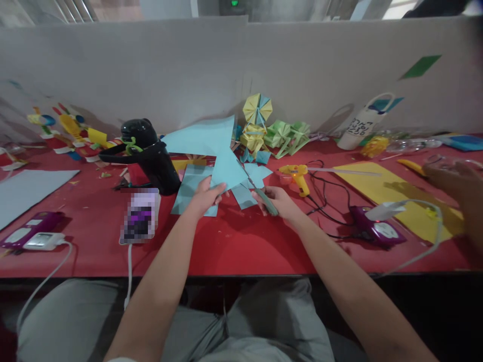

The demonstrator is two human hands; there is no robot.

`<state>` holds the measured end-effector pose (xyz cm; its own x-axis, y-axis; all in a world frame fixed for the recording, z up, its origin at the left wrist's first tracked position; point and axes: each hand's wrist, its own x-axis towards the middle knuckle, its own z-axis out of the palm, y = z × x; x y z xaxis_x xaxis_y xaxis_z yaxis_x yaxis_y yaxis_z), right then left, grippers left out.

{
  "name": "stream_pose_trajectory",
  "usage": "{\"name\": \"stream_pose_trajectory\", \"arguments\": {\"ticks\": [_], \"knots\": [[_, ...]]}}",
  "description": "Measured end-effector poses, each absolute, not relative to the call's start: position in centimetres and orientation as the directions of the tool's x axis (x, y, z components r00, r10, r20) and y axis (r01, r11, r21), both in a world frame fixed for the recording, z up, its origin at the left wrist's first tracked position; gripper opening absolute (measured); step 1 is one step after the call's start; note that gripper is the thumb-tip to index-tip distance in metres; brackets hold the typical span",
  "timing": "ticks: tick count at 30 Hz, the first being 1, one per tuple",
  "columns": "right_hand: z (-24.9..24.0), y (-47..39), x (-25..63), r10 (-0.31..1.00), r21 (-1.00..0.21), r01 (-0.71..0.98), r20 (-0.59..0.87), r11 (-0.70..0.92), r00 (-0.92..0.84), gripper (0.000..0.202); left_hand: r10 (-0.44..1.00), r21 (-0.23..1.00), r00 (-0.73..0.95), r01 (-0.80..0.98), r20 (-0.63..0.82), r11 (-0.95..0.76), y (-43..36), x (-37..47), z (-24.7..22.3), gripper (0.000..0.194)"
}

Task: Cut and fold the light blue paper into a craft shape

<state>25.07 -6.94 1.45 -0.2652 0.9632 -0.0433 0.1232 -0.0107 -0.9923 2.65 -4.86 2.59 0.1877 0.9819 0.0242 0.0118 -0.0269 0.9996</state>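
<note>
My left hand pinches the lower left part of a light blue sheet of paper, thumb on top. My right hand is closed around the grey-green handles of a pair of scissors. Their blades point up and left, at the right edge of the sheet; whether they are apart is hard to make out. Beneath the sheet lie a blue paper piece on the left and smaller blue cut pieces on the right. A larger blue sheet lies behind, against the partition.
Yellow and green folded-paper models stand at the back. A yellow glue gun with a black cord lies right of my hands, near a purple power strip. A black bottle and a phone are left. Another person's hand reaches in at right.
</note>
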Motion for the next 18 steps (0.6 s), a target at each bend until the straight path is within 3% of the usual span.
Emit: {"name": "stream_pose_trajectory", "arguments": {"ticks": [18], "knots": [[1.52,-6.99,24.97,0.966,-0.992,0.118,-0.065,-0.036,-0.251,0.05,0.98,0.999,0.198,0.029,0.018,-0.024,-4.91,2.74,2.55,0.017]]}}
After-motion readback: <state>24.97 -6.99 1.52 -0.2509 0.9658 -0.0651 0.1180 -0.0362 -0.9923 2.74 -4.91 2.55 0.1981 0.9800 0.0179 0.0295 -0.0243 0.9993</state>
